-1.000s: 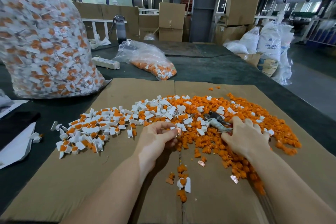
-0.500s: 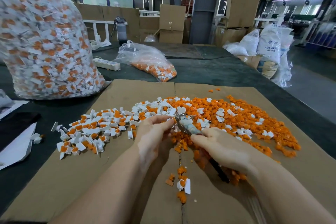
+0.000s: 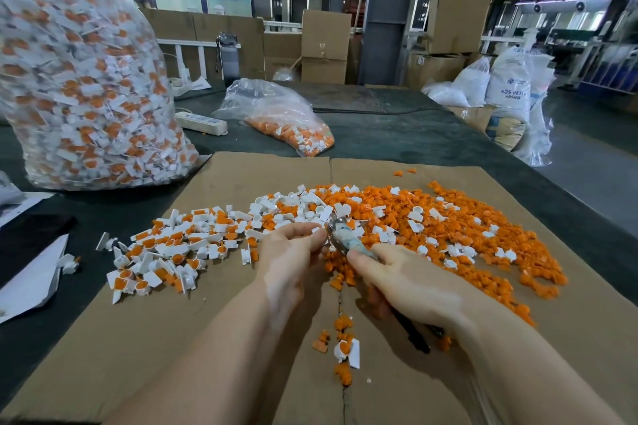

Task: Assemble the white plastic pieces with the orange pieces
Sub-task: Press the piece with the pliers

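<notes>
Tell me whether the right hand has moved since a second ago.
Yes. The right hand came off the orange pile and drew nearer and leftward toward the cardboard seam, gripping the pliers.

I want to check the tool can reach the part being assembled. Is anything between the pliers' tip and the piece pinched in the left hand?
Nothing visible. The right hand holds the pliers with their tip right at the small piece pinched by the left hand, above the cardboard. The piece itself is mostly hidden by fingers.

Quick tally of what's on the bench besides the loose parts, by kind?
Clear parts bags: 2, large, small
Power strips: 1
Cardboard sheets: 1
Pliers: 1
Total: 5
</notes>
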